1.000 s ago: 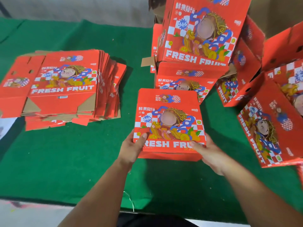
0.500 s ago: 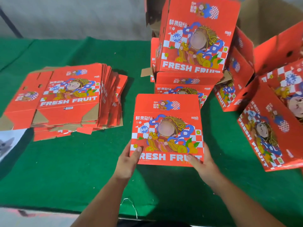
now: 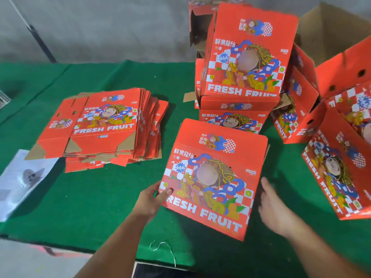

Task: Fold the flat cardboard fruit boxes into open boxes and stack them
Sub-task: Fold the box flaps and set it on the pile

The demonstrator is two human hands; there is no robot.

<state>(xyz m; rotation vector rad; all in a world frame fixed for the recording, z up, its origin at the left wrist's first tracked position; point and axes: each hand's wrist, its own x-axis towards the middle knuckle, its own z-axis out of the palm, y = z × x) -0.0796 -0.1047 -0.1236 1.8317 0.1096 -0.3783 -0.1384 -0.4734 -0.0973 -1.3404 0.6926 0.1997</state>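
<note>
On a green-covered table (image 3: 100, 197), a person's left hand (image 3: 149, 201) grips the left edge of a red "FRESH FRUIT" box (image 3: 212, 177), thumb laid across the printed front and fingers curled out of sight behind it. At 3 o'clock of the box, the right hand (image 3: 275, 209) hangs just beside its right edge, fingers straight and relaxed, holding nothing; whether it touches the cardboard cannot be told. The box stands tilted near the table's centre. At 10 o'clock from it lies a pile of flat boxes (image 3: 106, 133), slightly fanned. At 12 o'clock rises a stack of folded boxes (image 3: 245, 63), with more folded boxes (image 3: 339, 167) tipped on their sides at 3 o'clock. A printed sheet (image 3: 22, 181) lies at 9 o'clock, at the table's left edge
</note>
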